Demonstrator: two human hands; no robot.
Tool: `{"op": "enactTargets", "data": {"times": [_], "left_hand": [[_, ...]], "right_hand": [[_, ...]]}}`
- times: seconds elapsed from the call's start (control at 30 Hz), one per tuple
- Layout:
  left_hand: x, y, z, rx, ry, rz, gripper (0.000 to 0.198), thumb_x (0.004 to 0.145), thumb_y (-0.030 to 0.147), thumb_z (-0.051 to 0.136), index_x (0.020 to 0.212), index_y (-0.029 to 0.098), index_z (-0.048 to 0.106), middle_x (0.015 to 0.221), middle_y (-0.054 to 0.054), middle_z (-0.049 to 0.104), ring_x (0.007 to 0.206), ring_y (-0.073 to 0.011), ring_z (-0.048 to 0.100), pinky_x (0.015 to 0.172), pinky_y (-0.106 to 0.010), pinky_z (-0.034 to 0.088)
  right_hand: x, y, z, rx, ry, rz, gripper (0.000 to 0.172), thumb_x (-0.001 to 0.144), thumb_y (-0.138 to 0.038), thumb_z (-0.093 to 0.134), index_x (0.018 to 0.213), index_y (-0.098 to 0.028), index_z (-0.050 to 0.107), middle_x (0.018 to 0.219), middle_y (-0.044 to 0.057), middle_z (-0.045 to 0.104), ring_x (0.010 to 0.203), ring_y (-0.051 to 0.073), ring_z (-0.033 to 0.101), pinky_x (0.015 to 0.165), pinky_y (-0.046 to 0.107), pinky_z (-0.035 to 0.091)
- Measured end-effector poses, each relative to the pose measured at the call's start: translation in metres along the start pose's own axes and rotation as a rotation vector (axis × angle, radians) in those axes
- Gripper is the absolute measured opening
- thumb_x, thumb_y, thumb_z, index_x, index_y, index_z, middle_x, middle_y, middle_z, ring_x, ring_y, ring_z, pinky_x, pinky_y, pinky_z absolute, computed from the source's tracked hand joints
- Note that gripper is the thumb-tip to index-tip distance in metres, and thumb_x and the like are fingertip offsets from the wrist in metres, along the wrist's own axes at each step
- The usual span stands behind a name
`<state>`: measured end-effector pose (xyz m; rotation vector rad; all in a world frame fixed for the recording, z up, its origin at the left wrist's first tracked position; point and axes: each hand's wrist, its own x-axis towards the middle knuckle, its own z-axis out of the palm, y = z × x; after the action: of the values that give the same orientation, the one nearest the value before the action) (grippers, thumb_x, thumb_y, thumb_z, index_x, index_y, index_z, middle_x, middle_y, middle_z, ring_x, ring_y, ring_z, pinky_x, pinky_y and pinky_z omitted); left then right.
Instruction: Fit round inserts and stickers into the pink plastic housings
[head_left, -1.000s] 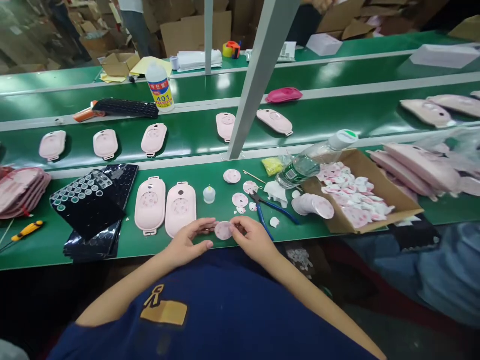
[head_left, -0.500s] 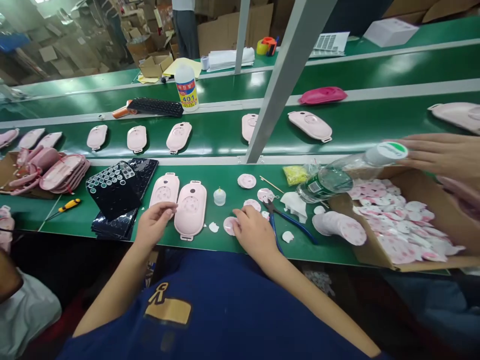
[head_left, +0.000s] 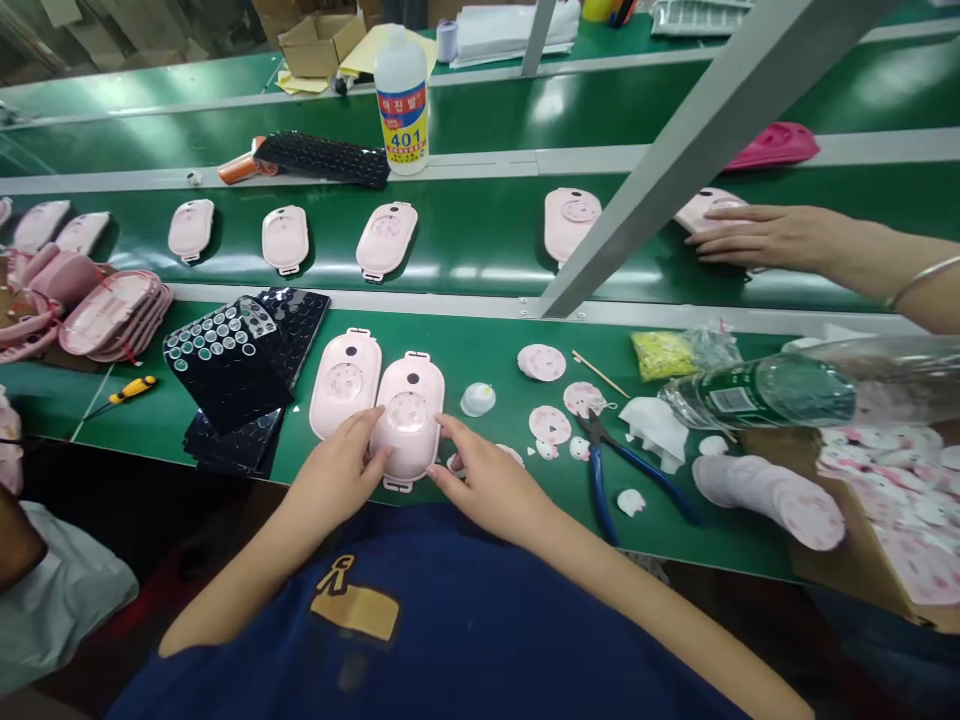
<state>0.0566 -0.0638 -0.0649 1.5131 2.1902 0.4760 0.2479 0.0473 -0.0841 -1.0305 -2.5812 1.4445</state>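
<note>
Two pale pink oval shells lie side by side at the near edge of the green bench; the right shell [head_left: 409, 415] is gripped from both sides. My left hand [head_left: 337, 475] curls its fingers around its left lower edge, touching it. My right hand [head_left: 484, 480] presses fingertips against its right lower edge. The left shell [head_left: 345, 382] lies untouched beside it. A small pink round disc [head_left: 511, 455] peeks out just past my right hand's fingers. A small white cap [head_left: 478, 398] stands right of the shells.
Black trays of round parts [head_left: 232, 365] lie at left, blue-handled pliers [head_left: 607, 465] and pink discs at right. A tilted water bottle [head_left: 780, 385] overhangs a cardboard box [head_left: 862, 560]. Another person's hand [head_left: 757, 238] rests on a shell on the far belt. A glue bottle [head_left: 403, 100] stands behind.
My left hand moved right onto the right pink shell, and my right hand left the disc and closed on the shell's other side. The other person's hand moved from the bottle to the far belt.
</note>
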Motion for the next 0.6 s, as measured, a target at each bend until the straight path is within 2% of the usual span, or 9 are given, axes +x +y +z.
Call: {"op": "enactTargets", "data": {"times": [0.13, 0.2, 0.3, 0.37, 0.5, 0.6], "left_hand": [[-0.002, -0.006, -0.008, -0.048, -0.081, 0.029, 0.046, 0.092, 0.036, 0.053, 0.135, 0.018, 0.055, 0.122, -0.015, 0.069, 0.091, -0.0291, 0.07, 0.088, -0.043, 0.054], [0.0, -0.016, -0.016, -0.048, 0.008, -0.011, 0.042, 0.093, 0.036, 0.052, 0.131, 0.02, 0.06, 0.118, -0.013, 0.071, 0.094, -0.0289, 0.07, 0.09, -0.042, 0.054], [0.018, -0.039, -0.027, -0.038, 0.225, -0.144, 0.041, 0.091, 0.035, 0.053, 0.128, 0.019, 0.061, 0.13, -0.015, 0.065, 0.118, -0.0349, 0.061, 0.105, -0.049, 0.043], [0.035, -0.057, -0.03, -0.069, 0.229, -0.21, 0.044, 0.088, 0.033, 0.057, 0.129, 0.017, 0.059, 0.133, -0.018, 0.061, 0.126, -0.0389, 0.055, 0.109, -0.054, 0.038], [0.058, -0.084, -0.025, -0.158, 0.214, -0.234, 0.049, 0.084, 0.031, 0.061, 0.13, 0.014, 0.055, 0.13, -0.021, 0.06, 0.118, -0.0372, 0.059, 0.102, -0.053, 0.045], [0.053, -0.096, -0.018, -0.225, 0.218, -0.25, 0.058, 0.082, 0.036, 0.064, 0.134, 0.015, 0.05, 0.127, -0.02, 0.059, 0.114, -0.0356, 0.06, 0.1, -0.053, 0.046]], "right_hand": [[0.006, -0.001, 0.009, 0.093, -0.005, -0.01, 0.065, 0.09, -0.034, 0.058, 0.149, -0.02, 0.035, 0.145, 0.019, 0.048, 0.087, 0.019, 0.066, 0.086, 0.043, 0.055], [0.006, 0.0, 0.012, 0.144, -0.003, -0.019, 0.065, 0.089, -0.034, 0.058, 0.148, -0.021, 0.035, 0.145, 0.019, 0.046, 0.087, 0.018, 0.066, 0.087, 0.043, 0.055], [0.009, 0.001, 0.017, 0.21, 0.028, 0.005, 0.065, 0.087, -0.033, 0.058, 0.147, -0.022, 0.035, 0.142, 0.018, 0.047, 0.092, 0.019, 0.066, 0.086, 0.042, 0.055], [0.014, -0.001, 0.018, 0.26, 0.044, 0.048, 0.064, 0.086, -0.033, 0.058, 0.144, -0.023, 0.036, 0.139, 0.017, 0.047, 0.089, 0.019, 0.067, 0.083, 0.041, 0.056], [0.025, -0.013, 0.022, 0.244, 0.098, 0.104, 0.062, 0.082, -0.033, 0.062, 0.139, -0.022, 0.04, 0.136, 0.014, 0.049, 0.079, 0.018, 0.067, 0.085, 0.043, 0.055], [0.032, -0.018, 0.027, 0.21, 0.192, 0.103, 0.072, 0.077, -0.029, 0.067, 0.143, -0.021, 0.039, 0.142, 0.017, 0.046, 0.095, 0.023, 0.067, 0.092, 0.045, 0.053]]}}
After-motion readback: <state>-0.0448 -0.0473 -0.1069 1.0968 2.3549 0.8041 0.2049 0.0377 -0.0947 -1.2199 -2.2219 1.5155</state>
